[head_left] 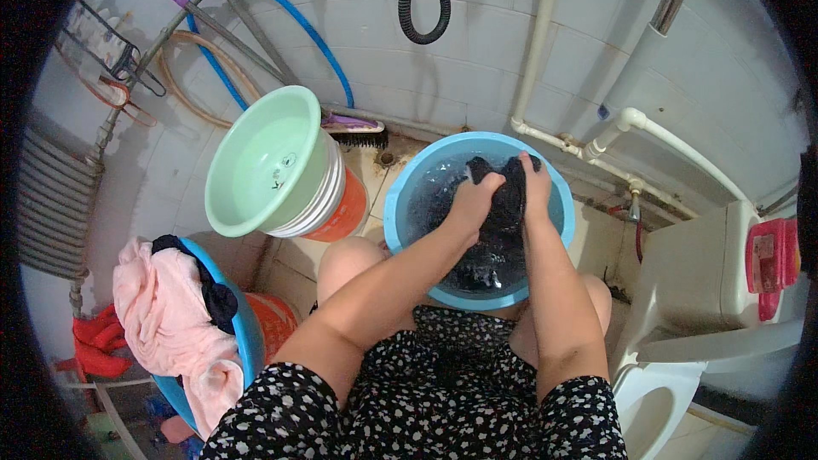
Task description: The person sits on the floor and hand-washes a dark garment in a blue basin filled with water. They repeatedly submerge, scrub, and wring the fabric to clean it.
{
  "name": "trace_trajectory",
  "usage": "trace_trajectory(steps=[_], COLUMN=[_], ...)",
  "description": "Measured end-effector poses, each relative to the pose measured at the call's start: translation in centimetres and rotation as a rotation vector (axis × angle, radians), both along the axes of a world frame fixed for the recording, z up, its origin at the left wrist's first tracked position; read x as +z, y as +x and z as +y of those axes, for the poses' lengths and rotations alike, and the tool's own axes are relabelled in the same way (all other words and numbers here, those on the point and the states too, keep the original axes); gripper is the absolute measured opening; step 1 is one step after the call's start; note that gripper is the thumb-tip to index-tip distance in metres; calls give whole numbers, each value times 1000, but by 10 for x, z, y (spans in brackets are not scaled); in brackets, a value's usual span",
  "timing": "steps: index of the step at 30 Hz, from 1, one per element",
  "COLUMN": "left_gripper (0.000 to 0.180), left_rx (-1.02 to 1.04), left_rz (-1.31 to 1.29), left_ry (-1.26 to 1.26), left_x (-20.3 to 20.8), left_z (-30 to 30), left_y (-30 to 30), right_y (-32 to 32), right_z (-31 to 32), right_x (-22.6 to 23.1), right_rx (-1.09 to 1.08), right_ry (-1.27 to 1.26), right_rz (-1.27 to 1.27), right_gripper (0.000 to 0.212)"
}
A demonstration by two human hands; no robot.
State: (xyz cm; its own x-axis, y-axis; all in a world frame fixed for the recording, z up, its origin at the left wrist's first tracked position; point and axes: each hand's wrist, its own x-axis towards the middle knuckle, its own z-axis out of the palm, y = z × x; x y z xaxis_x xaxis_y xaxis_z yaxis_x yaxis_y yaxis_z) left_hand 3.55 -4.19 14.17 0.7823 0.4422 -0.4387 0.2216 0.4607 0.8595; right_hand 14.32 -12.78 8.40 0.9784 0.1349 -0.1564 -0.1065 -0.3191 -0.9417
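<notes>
A round blue basin [394,215] of dark water stands on the floor between my knees. Black wet cloth [506,203] is bunched up over the water, its lower part hanging into it. My left hand [474,204] grips the cloth on one side, thumb on top. My right hand [536,189] grips it on the other side, close by, with a dark bit showing past the fingertips. What kind of garment the cloth is, I cannot tell. Bubbles and wet folds show on the water around it.
A pale green basin [247,179] sits tilted on an orange and white bucket [345,204] to the left. Nearer, a blue tub [247,324] holds pink cloth [166,307]. A scrub brush [358,128] leans at the wall. On the right is a toilet [690,273].
</notes>
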Motion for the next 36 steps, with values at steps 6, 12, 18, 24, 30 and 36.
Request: trace_trajectory(steps=[6, 12, 18, 24, 30, 36], left_gripper=[60, 75, 71, 73, 52, 34], left_rx=[72, -115, -121, -86, -47, 1], left_rz=[157, 446, 448, -74, -214, -210], left_ry=[-66, 182, 43, -475, -618, -387], left_x=[-83, -131, -105, -94, -10, 1], left_z=[65, 69, 49, 61, 60, 58], left_y=[11, 5, -3, -14, -11, -7], right_y=[-27, -61, -56, -90, -89, -108], right_z=[9, -3, 1, 10, -4, 6], right_x=[-14, -32, -37, 70, 90, 95], right_rx=[-211, 238, 198, 494, 665, 594], right_ry=[-114, -661, -508, 72, 334, 294], right_rz=[-75, -414, -185, -645, -493, -421], right_gripper=[55, 43, 40, 26, 22, 18])
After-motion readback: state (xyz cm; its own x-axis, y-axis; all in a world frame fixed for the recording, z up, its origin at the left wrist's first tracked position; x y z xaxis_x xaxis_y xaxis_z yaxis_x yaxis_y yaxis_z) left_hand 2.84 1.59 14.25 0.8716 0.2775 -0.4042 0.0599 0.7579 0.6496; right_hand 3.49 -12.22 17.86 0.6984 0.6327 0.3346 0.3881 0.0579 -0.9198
